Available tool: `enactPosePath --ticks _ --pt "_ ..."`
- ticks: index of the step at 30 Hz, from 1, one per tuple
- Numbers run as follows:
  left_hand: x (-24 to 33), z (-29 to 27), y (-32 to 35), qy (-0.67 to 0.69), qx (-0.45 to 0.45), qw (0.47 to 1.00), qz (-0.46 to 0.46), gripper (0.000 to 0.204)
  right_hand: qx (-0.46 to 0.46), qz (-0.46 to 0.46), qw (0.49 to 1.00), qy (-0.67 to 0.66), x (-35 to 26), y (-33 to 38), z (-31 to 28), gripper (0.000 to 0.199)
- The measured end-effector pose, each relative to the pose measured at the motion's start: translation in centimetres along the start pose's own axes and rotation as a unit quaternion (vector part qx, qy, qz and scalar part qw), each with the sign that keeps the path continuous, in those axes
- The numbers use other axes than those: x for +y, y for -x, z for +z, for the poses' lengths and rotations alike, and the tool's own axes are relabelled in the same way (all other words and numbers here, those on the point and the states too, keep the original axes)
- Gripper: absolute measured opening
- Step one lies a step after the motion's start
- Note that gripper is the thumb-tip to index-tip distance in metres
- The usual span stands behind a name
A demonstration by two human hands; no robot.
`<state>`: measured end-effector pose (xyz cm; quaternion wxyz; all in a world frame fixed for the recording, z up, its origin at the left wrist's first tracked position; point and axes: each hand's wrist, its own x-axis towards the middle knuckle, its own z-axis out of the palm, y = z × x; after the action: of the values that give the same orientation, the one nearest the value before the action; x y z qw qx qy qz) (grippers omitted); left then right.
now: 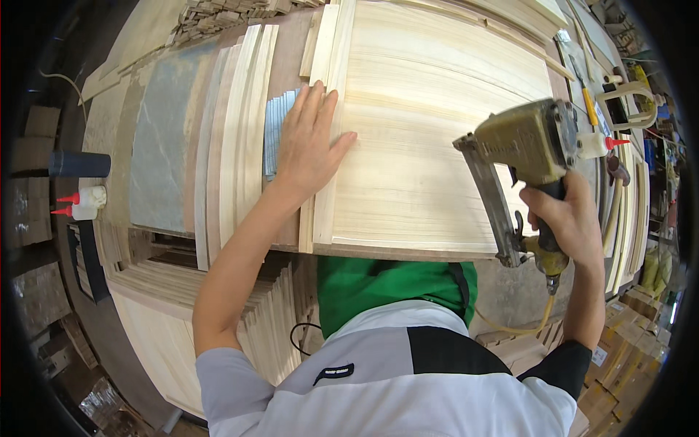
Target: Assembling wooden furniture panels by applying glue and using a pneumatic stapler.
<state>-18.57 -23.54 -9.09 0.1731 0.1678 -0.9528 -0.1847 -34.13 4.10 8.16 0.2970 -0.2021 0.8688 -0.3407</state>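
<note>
My right hand (564,213) is wrapped round the grip of a pneumatic nail gun (515,142), raised above the right part of a pale wooden panel (429,124). A yellow air hose (547,312) runs from the foot of its handle. At the panel's left edge, my left hand (309,138) lies with fingers stretched out over long wooden strips (325,207). Its thumb reaches onto the panel. Beside that hand, partly hidden by it, is a light-blue ridged stack (272,135); what it is I cannot make out.
Several loose wooden strips (244,131) stand left of my hand, beside a grey board (171,138). Glue bottles with red tips lie at far left (89,197) and far right (593,145). A clamp (641,105) sits at right; panels (167,342) are stacked below left.
</note>
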Motion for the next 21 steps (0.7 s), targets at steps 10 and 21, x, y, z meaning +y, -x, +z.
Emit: enactPosePath --ticks 10,21 --pt "-1.0 1.3 -0.7 -0.007 0.027 0.999 -0.021 0.064 -0.016 -0.193 0.977 0.088 -7.7 -12.2 1.8 0.030" --pt "-0.6 0.8 -1.0 0.019 0.039 0.999 -0.022 0.070 -0.057 -0.215 0.975 0.002 -14.3 -20.2 4.7 0.020"
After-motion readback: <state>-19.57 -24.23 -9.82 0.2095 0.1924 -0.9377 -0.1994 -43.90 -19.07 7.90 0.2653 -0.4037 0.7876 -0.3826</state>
